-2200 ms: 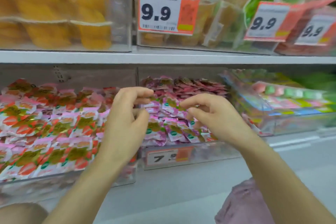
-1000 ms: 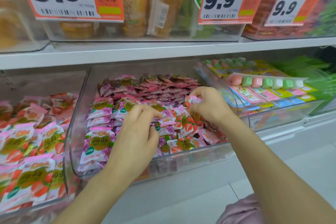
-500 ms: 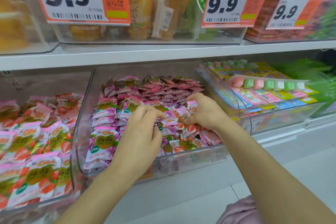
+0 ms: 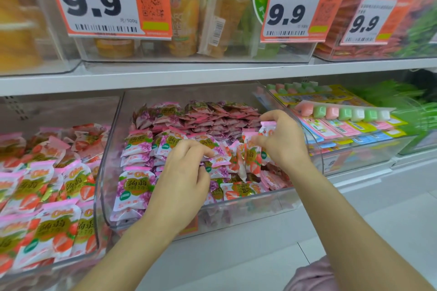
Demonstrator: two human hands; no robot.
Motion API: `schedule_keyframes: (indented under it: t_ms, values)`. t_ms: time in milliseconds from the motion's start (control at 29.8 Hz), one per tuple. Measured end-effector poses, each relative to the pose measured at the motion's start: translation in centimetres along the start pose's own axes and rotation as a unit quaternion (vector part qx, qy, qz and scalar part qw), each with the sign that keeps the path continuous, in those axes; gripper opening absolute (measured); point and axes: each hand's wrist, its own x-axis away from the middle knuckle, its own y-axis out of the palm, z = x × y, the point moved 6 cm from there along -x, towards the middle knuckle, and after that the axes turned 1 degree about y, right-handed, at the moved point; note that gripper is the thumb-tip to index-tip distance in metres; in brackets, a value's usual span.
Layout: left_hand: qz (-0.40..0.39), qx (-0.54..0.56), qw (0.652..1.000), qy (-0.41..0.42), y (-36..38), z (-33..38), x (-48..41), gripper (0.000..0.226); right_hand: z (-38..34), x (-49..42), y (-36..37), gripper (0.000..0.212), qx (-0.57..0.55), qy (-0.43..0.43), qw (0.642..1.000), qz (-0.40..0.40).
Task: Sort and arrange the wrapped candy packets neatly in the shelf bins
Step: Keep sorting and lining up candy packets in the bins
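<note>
From your head camera, the clear middle bin (image 4: 111,149) was the landmark on the lower shelf. Left of it stood a second bin (image 4: 71,264) heaped with strawberry packets (image 4: 59,227). Right of it, a third bin (image 4: 369,156) carried flat bright-coloured packs and a strip of pink and green sweets (image 4: 343,112). Above it ran the white shelf board (image 4: 212,75), with three orange 9.9 price tags (image 4: 106,0) hanging before the upper bins. The middle bin's curved right wall stood just beside your right wrist.

Compared with half a second earlier, your right hand (image 4: 283,142) had lifted from the heap, and your left hand (image 4: 184,179) had barely moved.

Inside the middle bin, purple grape packets (image 4: 134,186) lay stacked along the left and front, darker pink ones (image 4: 217,118) in rows at the back, and a few strawberry-printed ones (image 4: 250,158) mixed in at the right front. Your right fingers (image 4: 262,139) pinched a small pink-and-white packet (image 4: 267,129) just above that right-hand heap. Your left fingers (image 4: 201,151) were curled down into the pile at the bin's centre; I could not tell whether they gripped anything.
</note>
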Motion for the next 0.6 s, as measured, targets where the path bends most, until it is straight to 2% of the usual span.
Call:
schedule_keyframes:
  t_ms: [67, 134, 235, 335, 402, 469, 603]
  values:
    - [0.001, 0.006, 1.0, -0.006, 0.0, 0.1, 0.0, 0.029, -1.0, 0.3, -0.9, 0.04, -0.033, -0.043, 0.998, 0.042]
    - [0.006, 0.026, 0.999, -0.018, -0.1, 0.1, 0.0, 0.027, -2.1, 0.9, -1.4, 0.037, -0.091, -0.075, 0.992, 0.04]
    - [0.012, 0.101, 0.994, -0.048, -0.6, 0.3, -0.1, 0.038, -3.6, 2.2, -0.9, 0.034, -0.194, -0.09, 0.977, -0.011]
    - [-0.009, 0.23, 0.97, -0.076, -1.1, 1.0, -0.3, 0.052, -4.7, 3.4, 0.4, 0.031, -0.297, -0.071, 0.95, -0.066]
    - [-0.008, 0.263, 0.961, -0.09, -1.6, 1.0, 0.0, 0.055, -5.8, 4.3, 1.3, 0.027, -0.347, -0.061, 0.93, -0.104]
    - [0.012, 0.264, 0.959, -0.107, -2.4, 0.7, 0.4, 0.057, -6.7, 5.0, 1.8, 0.022, -0.363, -0.057, 0.921, -0.128]
    - [0.044, 0.288, 0.949, -0.119, -5.4, 0.5, 2.1, 0.052, -9.4, 6.3, 2.5, 0.01, -0.332, -0.086, 0.926, -0.157]
